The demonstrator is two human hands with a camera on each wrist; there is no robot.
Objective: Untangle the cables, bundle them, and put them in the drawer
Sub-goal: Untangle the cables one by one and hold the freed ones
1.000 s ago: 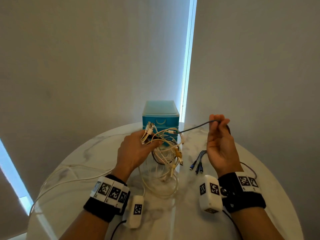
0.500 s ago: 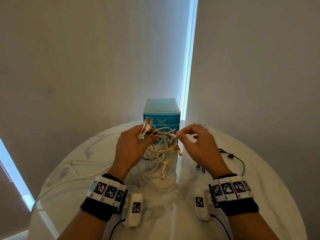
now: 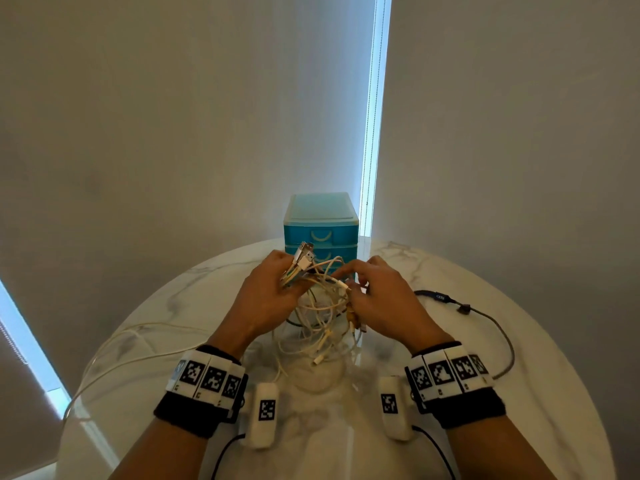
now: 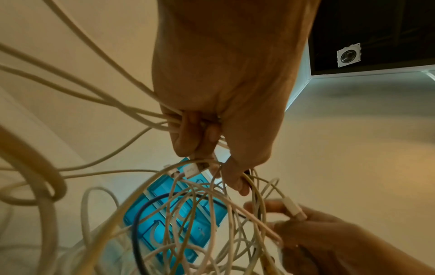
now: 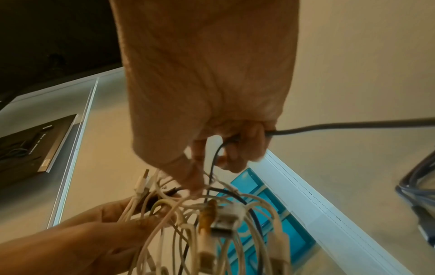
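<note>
The left hand (image 3: 266,299) is curled round a bunch of white cables (image 3: 322,317), with their plug ends sticking up past its fingers. The right hand (image 3: 384,303), just beside it, pinches one white strand of the same tangle, which hangs between the hands down to the tabletop (image 3: 519,427). Beyond both hands stands the blue drawer unit (image 3: 320,221), drawers closed. To the right of the right hand lies a grey cable (image 3: 498,327).

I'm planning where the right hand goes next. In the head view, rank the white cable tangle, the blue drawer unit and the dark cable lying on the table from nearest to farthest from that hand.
1. White cable tangle: held between both hands; the right hand pinches it.
2. Blue drawer unit: just behind the hands, at the table's far edge.
3. Dark cable: lying to the right; too close to the drawer unit to rank firmly.
</note>
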